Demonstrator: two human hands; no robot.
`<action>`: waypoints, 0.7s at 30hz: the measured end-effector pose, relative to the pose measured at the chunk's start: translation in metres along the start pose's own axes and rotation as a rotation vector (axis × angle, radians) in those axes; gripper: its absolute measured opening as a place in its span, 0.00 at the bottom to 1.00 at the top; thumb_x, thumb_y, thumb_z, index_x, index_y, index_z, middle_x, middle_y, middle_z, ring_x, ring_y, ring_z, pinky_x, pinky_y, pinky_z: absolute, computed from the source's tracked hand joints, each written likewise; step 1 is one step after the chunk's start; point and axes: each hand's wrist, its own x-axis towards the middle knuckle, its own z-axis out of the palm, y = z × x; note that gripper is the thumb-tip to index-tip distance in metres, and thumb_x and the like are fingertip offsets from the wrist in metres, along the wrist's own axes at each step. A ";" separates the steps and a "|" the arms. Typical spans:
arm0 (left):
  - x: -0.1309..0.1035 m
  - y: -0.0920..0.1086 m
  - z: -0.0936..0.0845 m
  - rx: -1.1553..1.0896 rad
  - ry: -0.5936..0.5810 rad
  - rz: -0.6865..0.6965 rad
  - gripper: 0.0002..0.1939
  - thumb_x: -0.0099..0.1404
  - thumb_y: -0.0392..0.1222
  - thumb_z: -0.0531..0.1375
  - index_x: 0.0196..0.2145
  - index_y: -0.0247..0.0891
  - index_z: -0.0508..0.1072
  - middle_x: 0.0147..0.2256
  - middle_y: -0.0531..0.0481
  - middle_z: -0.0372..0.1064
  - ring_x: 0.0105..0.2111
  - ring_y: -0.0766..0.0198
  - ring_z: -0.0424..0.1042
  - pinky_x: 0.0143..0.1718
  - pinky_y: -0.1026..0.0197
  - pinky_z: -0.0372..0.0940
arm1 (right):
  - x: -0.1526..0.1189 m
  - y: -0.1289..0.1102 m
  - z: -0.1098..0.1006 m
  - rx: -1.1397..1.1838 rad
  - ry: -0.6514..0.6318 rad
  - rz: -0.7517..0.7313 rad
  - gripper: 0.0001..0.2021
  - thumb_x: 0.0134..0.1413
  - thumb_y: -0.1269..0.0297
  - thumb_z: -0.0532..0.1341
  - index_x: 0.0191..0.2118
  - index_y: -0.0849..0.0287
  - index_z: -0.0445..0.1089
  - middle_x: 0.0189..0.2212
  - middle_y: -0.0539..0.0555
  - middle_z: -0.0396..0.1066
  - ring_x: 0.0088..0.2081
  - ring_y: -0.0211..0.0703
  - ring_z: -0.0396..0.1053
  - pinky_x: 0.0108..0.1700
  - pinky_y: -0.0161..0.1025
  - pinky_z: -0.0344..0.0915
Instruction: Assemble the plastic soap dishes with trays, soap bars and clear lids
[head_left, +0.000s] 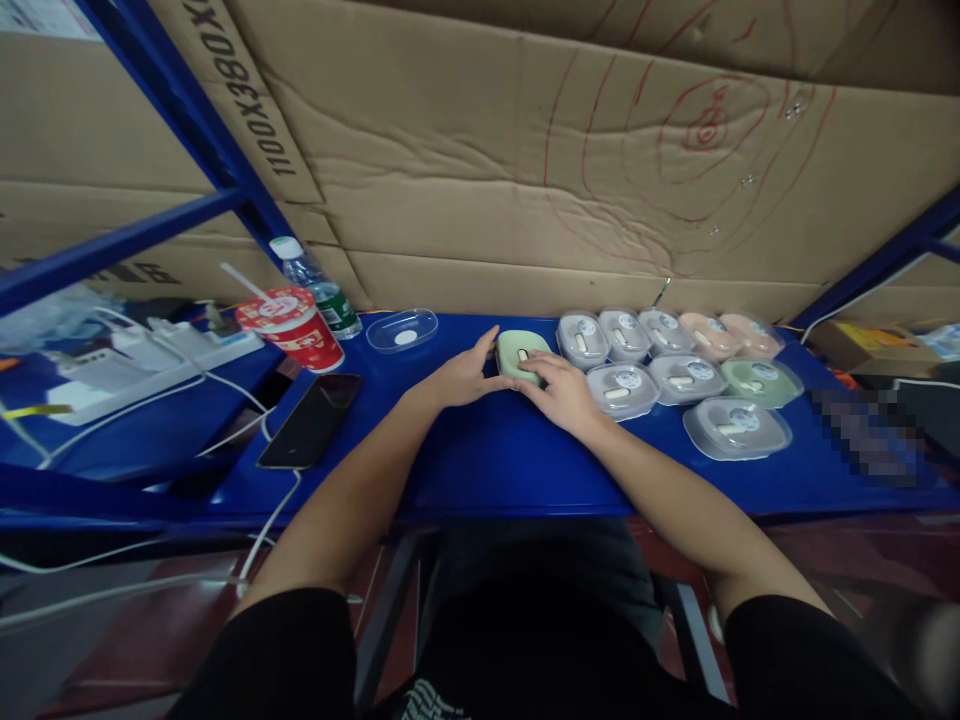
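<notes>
A small light-green plastic box (pixel 513 345) with rounded corners rests on the blue table between my hands. A cream-coloured oblong piece shows on its top. My left hand (pixel 466 374) curves around the box's left side, thumb along the near edge and fingers behind. From the right, my right hand (pixel 564 392) has its fingertips on the top, by the cream piece, and its thumb at the near edge. To the left of the box lies a clear oval plastic lid (pixel 403 331) with a round white sticker. Several similar boxes under clear covers (pixel 626 388) stand right of my right hand.
On the left are a red paper cup with a straw (pixel 294 328), a water bottle (pixel 319 285), a black phone (pixel 310 420) and a white power strip (pixel 150 370) with cables. Cardboard (pixel 465 150) walls the back; blue metal posts (pixel 165 110) flank the table.
</notes>
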 end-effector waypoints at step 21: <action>0.003 0.006 -0.007 0.202 0.387 0.179 0.43 0.70 0.57 0.65 0.75 0.38 0.59 0.70 0.33 0.64 0.61 0.45 0.74 0.65 0.44 0.66 | 0.001 -0.004 -0.003 0.373 0.318 0.124 0.25 0.67 0.35 0.60 0.43 0.53 0.80 0.40 0.55 0.84 0.42 0.51 0.82 0.46 0.50 0.80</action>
